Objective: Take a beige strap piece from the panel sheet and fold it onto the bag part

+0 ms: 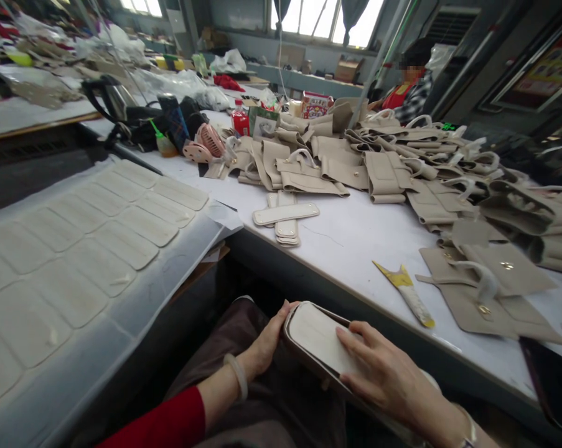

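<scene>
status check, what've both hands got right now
Left hand grips end of cream oblong padded panel. Right hand presses flat on top. Held over lap, nothing in the way.

No text or label here is legible.

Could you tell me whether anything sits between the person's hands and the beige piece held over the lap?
Nothing visible does. The left hand grips the beige piece at its rounded end, and the right hand lies flat on its pale top face, both in direct contact.
</scene>
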`<state>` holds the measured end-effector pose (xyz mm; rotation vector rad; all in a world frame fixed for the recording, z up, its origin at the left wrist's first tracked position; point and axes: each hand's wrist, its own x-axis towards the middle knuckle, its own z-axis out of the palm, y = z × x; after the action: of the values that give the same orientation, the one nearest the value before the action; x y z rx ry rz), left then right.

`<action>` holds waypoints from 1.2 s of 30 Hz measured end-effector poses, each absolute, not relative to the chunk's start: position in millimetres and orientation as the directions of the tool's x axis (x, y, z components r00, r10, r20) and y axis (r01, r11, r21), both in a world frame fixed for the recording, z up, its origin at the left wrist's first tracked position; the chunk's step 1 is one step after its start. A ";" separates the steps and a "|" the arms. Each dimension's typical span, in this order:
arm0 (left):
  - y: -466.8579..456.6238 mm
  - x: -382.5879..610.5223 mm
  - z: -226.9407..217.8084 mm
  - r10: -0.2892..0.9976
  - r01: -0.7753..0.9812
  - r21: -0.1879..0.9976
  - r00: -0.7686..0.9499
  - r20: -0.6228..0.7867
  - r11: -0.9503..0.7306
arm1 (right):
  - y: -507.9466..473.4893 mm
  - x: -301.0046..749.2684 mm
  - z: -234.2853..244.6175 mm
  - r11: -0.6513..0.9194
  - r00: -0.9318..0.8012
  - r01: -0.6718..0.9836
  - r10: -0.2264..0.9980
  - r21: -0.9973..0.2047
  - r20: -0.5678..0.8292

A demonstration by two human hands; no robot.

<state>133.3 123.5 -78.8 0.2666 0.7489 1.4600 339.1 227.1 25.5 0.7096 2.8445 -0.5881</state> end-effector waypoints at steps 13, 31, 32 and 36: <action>126.1 136.8 -87.3 0.892 -0.830 0.544 -0.148 -0.427 0.123 | 207.3 317.1 1.7 0.801 -0.899 0.353 0.434 -0.484 0.062; 127.1 133.1 -85.5 0.890 -0.812 0.571 -0.167 -0.425 0.121 | 190.9 279.1 -4.5 0.721 -0.823 0.510 0.568 -0.469 -0.023; 127.3 133.0 -86.2 0.887 -0.804 0.582 -0.173 -0.429 0.125 | 192.2 278.5 -5.2 0.706 -0.814 0.519 0.580 -0.482 -0.027; 127.8 132.7 -86.9 0.877 -0.786 0.605 -0.193 -0.441 0.131 | 195.6 272.4 -6.2 0.710 -0.809 0.542 0.585 -0.449 -0.051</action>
<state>132.7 127.8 -86.9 0.1280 0.9296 1.5026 272.4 195.6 -6.2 0.9893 2.9921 -0.7371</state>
